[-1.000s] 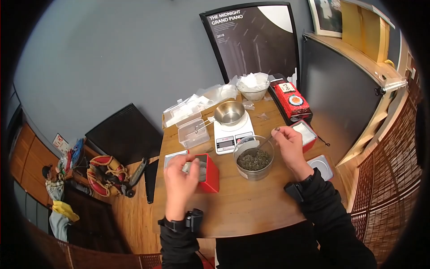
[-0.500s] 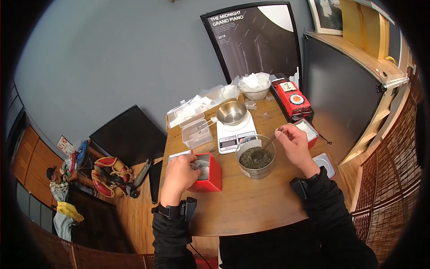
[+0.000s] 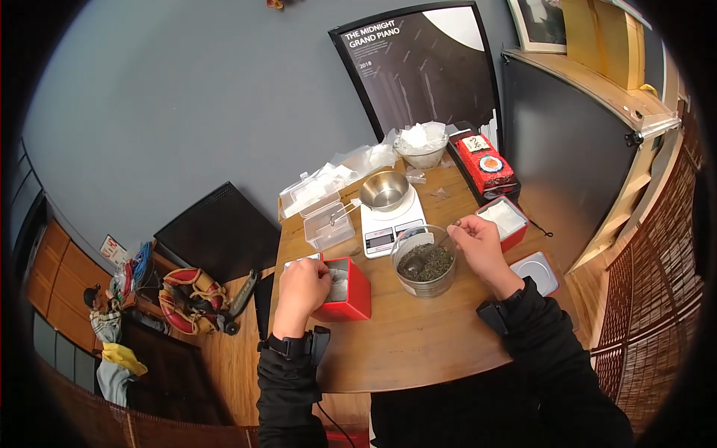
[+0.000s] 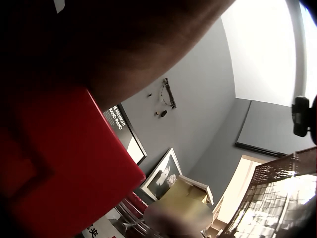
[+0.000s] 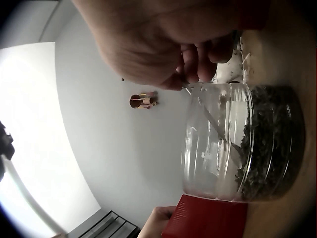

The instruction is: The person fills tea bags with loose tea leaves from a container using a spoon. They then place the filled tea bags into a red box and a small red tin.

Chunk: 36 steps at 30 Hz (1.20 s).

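Observation:
My right hand (image 3: 484, 250) pinches the handle end of a spoon (image 5: 214, 123) above the rim of a clear jar (image 3: 423, 290). The spoon slants down into the jar, its bowl among dark dried leaves (image 3: 435, 264). At the left, my left hand (image 3: 300, 290) is over the opening of a red box (image 3: 354, 299), fingers bent downward at its near-left side. A pale, silvery lining or bag (image 3: 340, 285) shows inside the box. The left fingertips are hidden, and I cannot tell what they hold. In the left wrist view, the box's red wall fills the lower left.
Behind the jar, a white kitchen scale (image 3: 393, 226) carries a metal bowl (image 3: 384, 196). A clear plastic case (image 3: 328, 230) lies left of it. Another red box (image 3: 512, 234) and a pale lid (image 3: 535, 273) are at the right. A red package (image 3: 485, 166) lies at the back.
My left hand has gone from above the red box down to its opening, its fingers bending in. My right hand has lowered slightly, with the spoon moving within the leaves.

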### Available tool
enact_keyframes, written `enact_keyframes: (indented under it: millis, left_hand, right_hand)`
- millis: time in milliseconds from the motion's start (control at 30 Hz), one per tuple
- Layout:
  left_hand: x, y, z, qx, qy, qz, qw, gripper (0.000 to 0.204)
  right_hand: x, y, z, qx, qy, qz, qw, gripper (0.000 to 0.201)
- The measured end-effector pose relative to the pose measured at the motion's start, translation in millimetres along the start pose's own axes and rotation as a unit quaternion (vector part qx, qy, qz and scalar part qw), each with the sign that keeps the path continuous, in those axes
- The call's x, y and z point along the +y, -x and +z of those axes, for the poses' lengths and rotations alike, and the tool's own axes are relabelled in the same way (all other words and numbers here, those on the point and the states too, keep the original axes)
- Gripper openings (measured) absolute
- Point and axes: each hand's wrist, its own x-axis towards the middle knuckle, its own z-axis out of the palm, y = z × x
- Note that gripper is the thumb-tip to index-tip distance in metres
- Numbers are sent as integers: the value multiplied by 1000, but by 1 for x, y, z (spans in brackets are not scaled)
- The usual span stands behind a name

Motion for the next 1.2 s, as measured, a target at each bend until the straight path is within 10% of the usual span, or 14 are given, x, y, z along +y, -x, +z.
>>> enact_keyframes:
  millis: [667,1200]
  left_hand:
    - [7,1,-3,42,-38,-13,998,16]
    - [-12,-1,-38,44,443,-67,893,5]
  right_hand:
    - [3,0,1,9,3,23,1000,16]
    - [6,0,1,17,9,20,1000,20]
